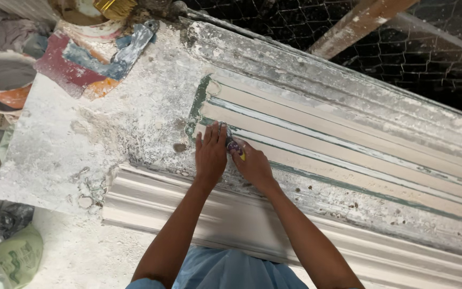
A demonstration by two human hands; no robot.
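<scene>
My left hand (210, 154) lies flat, fingers together, on the near end of a long plaster moulding (348, 155) that sits in a green-edged mould on a plaster-caked workbench (81, 144). My right hand (252, 166) is right beside it, closed around a small tool with a yellow handle (236, 149), its tip pressed to a groove of the moulding. Both forearms reach in from the bottom of the view.
A finished white cornice strip (231, 219) runs along the bench's near edge. A scraper (135, 43) and paint-stained boards lie at the far left corner, with buckets (1, 75) beyond. Sacks (12, 257) sit on the floor at lower left. Wire mesh (402, 48) stands behind.
</scene>
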